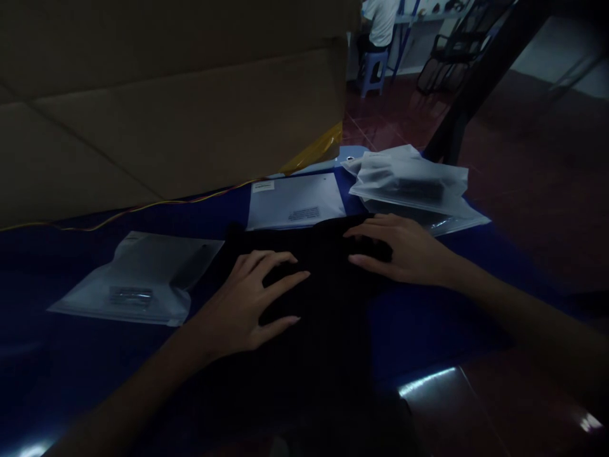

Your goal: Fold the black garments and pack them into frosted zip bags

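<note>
- Two bare hands lie palm down on a black garment [328,298] spread on a blue table [428,324]. Neither grips it.
- The left hand [247,298] rests on the cloth's left part with its fingers [280,282] spread apart, slightly arched, and the thumb out to the side. Nothing is pinched between them.
- The right hand [399,251] lies flat nearer the far right corner of the cloth. Its fingers [368,230] are stretched out close together and point to the left.
- Flat, open palms like these seem to press the fabric against the table so that it lies smooth and does not slide.
- The garment sits in the middle of the table, straight ahead of the person. Its long axis runs from the far edge toward the person, and the near end fades into shadow at the table's front edge. Whether it hangs over that edge cannot be told.
- Its far edge touches or just overlaps a flat poly bag [295,200] with a printed label.
- A filled poly bag [137,279] lies to the left, just beside the cloth, and a loose stack of poly bags [409,181] lies to the far right, near the right hand.
- These packets ring the cloth and leave the centre for it.
- A large cardboard box [190,114] with yellow tape [316,149] at its corner stands behind.
- Another person [380,19] sits on a blue stool [371,70], well apart in the background.
</note>
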Available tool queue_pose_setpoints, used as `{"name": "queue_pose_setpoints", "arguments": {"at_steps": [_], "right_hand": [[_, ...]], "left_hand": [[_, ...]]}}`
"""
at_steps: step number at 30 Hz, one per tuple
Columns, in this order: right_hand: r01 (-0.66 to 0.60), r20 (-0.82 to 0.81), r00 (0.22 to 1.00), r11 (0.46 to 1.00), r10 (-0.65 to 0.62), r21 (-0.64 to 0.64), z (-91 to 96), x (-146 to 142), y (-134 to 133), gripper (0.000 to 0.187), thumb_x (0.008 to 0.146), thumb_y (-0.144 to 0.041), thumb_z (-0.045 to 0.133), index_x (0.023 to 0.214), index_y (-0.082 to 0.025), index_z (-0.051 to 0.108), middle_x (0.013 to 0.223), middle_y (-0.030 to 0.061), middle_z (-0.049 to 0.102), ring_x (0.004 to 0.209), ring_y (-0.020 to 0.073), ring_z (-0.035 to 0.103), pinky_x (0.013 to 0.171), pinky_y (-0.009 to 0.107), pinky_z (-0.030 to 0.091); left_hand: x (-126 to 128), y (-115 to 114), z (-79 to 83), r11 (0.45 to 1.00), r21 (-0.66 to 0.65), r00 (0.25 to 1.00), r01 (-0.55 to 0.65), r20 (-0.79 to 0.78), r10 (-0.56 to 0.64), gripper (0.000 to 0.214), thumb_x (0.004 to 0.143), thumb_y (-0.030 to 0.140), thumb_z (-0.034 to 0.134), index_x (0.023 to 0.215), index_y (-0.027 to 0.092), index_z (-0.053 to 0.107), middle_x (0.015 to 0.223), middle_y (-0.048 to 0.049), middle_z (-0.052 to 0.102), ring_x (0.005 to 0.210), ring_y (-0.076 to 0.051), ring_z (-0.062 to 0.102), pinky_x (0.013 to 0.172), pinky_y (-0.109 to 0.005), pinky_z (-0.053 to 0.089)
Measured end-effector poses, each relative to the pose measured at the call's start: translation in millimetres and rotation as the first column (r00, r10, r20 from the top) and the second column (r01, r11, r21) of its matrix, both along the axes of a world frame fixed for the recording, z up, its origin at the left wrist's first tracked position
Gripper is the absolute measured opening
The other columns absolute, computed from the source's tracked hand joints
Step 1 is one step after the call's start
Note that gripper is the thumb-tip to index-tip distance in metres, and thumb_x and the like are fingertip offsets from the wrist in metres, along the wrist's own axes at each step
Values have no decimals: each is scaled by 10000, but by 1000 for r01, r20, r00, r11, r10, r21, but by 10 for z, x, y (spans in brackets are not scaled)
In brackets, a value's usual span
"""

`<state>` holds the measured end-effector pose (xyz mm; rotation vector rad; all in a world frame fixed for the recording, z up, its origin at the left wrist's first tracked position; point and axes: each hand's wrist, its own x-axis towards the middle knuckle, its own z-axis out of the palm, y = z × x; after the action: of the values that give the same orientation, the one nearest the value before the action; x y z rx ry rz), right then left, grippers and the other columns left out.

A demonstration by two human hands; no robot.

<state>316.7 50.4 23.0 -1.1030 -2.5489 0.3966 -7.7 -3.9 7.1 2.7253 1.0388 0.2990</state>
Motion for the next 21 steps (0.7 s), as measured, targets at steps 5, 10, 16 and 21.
{"name": "queue_pose_setpoints", "arguments": {"at_steps": [5,10,16,21], "right_hand": [[-192,-151,973,972,172,-132,100,25,-4,169,887,-352,743,906,-190,698,954,43,707,885,205,642,814,363,477],[-548,-322,837,677,443,-492,248,153,-23,260,900,-415,754,772,-193,710,800,-4,692,732,128,634,745,285,486],[-384,-281,918,802,279,-457,98,59,-47,344,1016,-415,617,800,-178,740,787,5,691,638,99,626,587,229,471],[-62,-59,995,971,77,229,-144,-121,-84,373,1001,-381,606,1290,-162,694,1252,142,711,1159,301,649,969,471,541]], "left_hand": [[7,16,-31,1000,-3,989,-12,-146,11,794,975,665,548,1647,400,217,1739,-101,156,1558,-469,188,1178,-784,200],[-7,3,-68,997,0,979,-80,-187,79,842,964,717,519,1651,419,134,1760,-86,21,1571,-518,87,1155,-835,141],[9,-24,-73,996,2,977,-93,-194,91,847,961,723,519,1650,422,130,1761,-78,-15,1569,-531,63,1148,-841,149],[70,-65,-89,994,-2,974,-111,-196,109,870,952,737,517,1656,404,129,1756,-117,-5,1563,-548,14,1125,-863,130]]}}
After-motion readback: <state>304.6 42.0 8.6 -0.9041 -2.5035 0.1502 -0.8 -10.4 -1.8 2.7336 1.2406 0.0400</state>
